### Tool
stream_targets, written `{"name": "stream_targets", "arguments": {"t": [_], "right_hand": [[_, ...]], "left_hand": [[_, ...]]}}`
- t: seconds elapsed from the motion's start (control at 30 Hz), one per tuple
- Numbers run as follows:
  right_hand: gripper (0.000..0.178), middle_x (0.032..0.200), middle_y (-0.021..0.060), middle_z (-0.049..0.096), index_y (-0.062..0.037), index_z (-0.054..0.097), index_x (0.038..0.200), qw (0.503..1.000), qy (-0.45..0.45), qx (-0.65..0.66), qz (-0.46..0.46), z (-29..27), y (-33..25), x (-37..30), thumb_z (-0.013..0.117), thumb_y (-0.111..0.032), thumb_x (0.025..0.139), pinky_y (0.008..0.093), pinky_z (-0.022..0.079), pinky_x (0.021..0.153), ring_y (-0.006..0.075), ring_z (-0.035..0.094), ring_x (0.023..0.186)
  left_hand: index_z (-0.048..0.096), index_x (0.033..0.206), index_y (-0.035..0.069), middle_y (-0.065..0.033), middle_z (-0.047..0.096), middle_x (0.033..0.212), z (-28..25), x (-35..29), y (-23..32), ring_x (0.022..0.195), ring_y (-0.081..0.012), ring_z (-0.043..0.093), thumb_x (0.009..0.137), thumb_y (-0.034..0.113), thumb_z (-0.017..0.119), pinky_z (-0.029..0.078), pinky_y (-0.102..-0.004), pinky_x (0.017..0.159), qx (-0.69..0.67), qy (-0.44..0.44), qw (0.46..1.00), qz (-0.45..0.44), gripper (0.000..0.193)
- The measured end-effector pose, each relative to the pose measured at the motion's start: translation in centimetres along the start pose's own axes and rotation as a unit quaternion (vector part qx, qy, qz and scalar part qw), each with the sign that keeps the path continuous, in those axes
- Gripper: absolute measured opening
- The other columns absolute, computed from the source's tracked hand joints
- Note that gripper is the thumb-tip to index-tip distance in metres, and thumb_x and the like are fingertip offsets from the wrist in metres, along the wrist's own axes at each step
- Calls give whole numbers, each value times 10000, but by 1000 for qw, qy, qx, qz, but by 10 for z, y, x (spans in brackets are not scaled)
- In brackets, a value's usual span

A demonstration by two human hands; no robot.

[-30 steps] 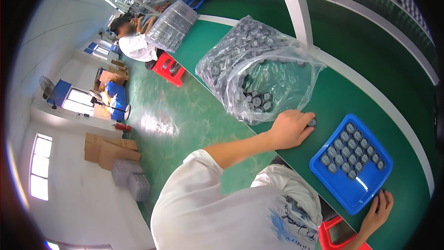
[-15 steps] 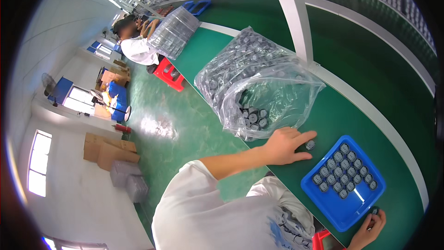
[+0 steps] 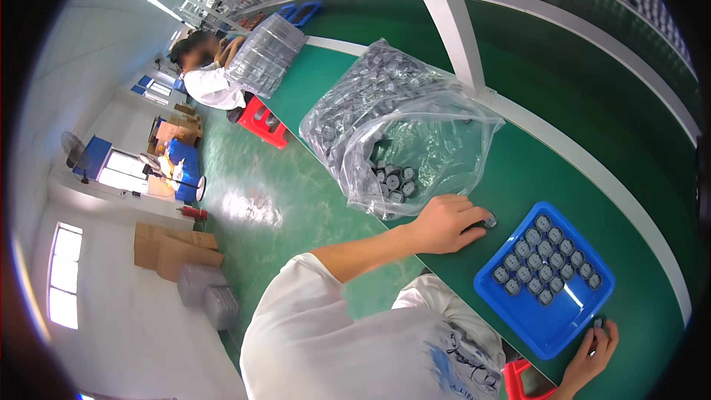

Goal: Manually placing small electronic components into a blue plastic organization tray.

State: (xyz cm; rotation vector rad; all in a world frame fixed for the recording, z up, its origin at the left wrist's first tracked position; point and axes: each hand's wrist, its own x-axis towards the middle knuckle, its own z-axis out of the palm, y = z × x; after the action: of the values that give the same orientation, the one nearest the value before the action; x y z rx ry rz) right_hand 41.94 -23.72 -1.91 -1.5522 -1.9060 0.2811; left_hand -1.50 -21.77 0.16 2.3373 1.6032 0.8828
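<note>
On the green bench, my left hand [image 3: 447, 224] has its thumb and index finger closed around a small grey round part [image 3: 489, 219], between a clear plastic bag and a blue tray. My right hand [image 3: 590, 354] pinches another small dark grey part [image 3: 598, 322] beside the tray's near right corner. Rows of similar grey parts [image 3: 545, 249] lie in the blue tray [image 3: 518, 320], filling its far portion, with bare blue bottom at the near end. Many more parts [image 3: 394, 180] sit inside the open-mouthed clear plastic bag [image 3: 444, 155].
A white upright post [image 3: 452, 30] rises behind the bag at the bench's far rail. Further left stands a stack of clear plastic trays [image 3: 266, 55], where another person in white [image 3: 215, 87] sits by a red stool [image 3: 263, 124]. Cardboard boxes [image 3: 176, 248] rest along the wall.
My left thumb and index finger have closed onto the grey part that lay just off the fingertips. The right hand still holds its part by the tray. The whole view has shifted slightly.
</note>
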Motion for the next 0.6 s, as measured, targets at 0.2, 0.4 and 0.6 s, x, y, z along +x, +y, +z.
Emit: {"name": "stream_targets", "arguments": {"t": [0.2, 0.4, 0.6], "right_hand": [[98, 1213, 119, 544, 21, 652, 1028, 999, -31, -13, 19, -7, 4, -6, 602, 3, 946, 309, 468, 676, 221, 582, 871], [91, 982, 112, 535, -13, 651, 997, 998, -59, -16, 32, -24, -25, 10, 643, 7, 909, 316, 465, 672, 237, 564, 847], [83, 890, 66, 561, -2, 680, 917, 998, -23, 30, 51, -27, -61, 22, 699, 34, 845, 270, 439, 616, 135, 544, 718]], "left_hand": [[687, 946, 82, -66, 594, 735, 1, 0, 0, 680, -279, 602, 778, 126, 764, 495, -394, 613, 0, -13, 1000, 22, 191], [671, 882, 88, -97, 601, 739, 12, 3, -3, 670, -315, 601, 792, 91, 718, 488, -429, 609, 6, -32, 997, 63, 102], [705, 883, 53, -90, 609, 734, -22, 15, 31, 632, -273, 564, 753, 13, 743, 433, -376, 538, -13, -24, 1000, -6, 141]]}}
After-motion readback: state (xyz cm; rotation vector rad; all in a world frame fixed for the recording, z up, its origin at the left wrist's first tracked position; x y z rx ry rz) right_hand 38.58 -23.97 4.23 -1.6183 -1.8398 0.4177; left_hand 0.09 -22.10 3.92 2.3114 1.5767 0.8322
